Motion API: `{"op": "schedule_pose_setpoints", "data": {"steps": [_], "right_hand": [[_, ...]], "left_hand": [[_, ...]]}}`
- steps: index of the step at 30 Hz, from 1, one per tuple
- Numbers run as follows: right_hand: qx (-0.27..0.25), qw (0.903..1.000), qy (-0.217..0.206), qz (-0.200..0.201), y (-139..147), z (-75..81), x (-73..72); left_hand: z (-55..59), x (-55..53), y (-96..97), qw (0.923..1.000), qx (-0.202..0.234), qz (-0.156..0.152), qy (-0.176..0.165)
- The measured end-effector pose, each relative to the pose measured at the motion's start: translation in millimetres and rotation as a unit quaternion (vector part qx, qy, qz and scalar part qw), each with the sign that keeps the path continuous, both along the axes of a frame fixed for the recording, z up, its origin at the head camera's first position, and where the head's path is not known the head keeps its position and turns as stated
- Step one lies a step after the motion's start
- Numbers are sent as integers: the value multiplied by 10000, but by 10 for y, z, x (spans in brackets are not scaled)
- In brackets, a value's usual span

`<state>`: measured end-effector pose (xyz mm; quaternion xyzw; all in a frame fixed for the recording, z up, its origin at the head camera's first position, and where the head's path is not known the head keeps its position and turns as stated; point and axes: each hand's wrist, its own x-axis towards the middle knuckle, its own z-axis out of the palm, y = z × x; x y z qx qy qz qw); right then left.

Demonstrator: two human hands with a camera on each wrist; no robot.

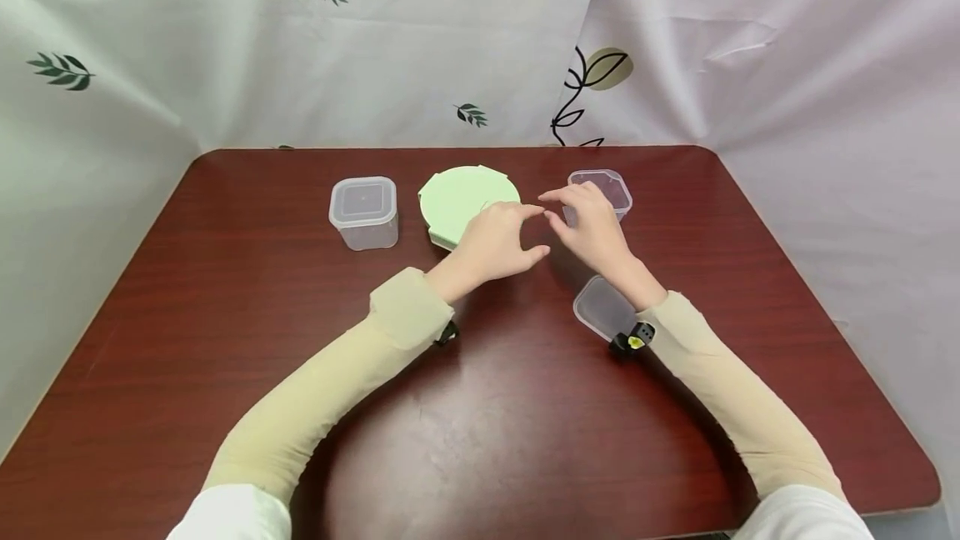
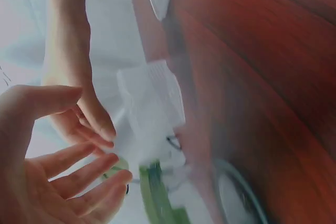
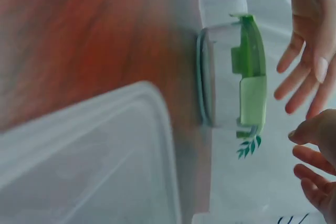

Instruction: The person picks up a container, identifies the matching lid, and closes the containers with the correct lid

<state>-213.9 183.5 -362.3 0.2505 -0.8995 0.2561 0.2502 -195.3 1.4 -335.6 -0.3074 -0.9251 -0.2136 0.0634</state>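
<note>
My left hand [image 1: 498,240] hovers over the right front edge of a round clear container's pale green lid [image 1: 461,194], holding nothing. Opposite it, my right hand [image 1: 592,227] is raised with bent, relaxed fingers, also without anything in its grasp. The fingertips of both hands come close together; whether they touch I cannot tell. Behind the right hand stands a clear square container [image 2: 149,103] without its lid, partly hidden in the head view. A loose translucent lid [image 1: 602,307] lies below the right wrist. In the right wrist view, green side clips [image 3: 253,98] show on the round container.
A second square container [image 1: 365,213], with its translucent lid on, stands left of the round one. The brown table [image 1: 225,298] ends at a patterned white curtain [image 1: 412,48]. A black wrist camera [image 1: 630,342] sits by the right wrist, overlapping the loose lid in view.
</note>
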Motion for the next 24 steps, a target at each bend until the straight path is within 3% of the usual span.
{"op": "schedule_pose_setpoints", "data": {"steps": [4,7,12,16,19,24], "right_hand": [[-192,9995,193,-157,116,-40,-1],[-354,9980,323,-416,234,-54,-14],[-736,9933,211,-869,448,-84,-64],[-1104,9863,-260,-1200,596,-141,-97],[-1304,9779,-841,-1400,683,-190,-119],[-1460,9643,-1667,-1448,743,-228,-189]], "left_hand": [[-65,-54,218,9995,108,-89,-296],[-119,-103,373,9970,411,23,-658],[-222,-214,577,9837,975,437,-1443],[-318,-309,715,9727,1282,695,-1807],[-378,-375,803,9644,1502,835,-2009],[-411,-506,882,9463,1836,1085,-2430]]}}
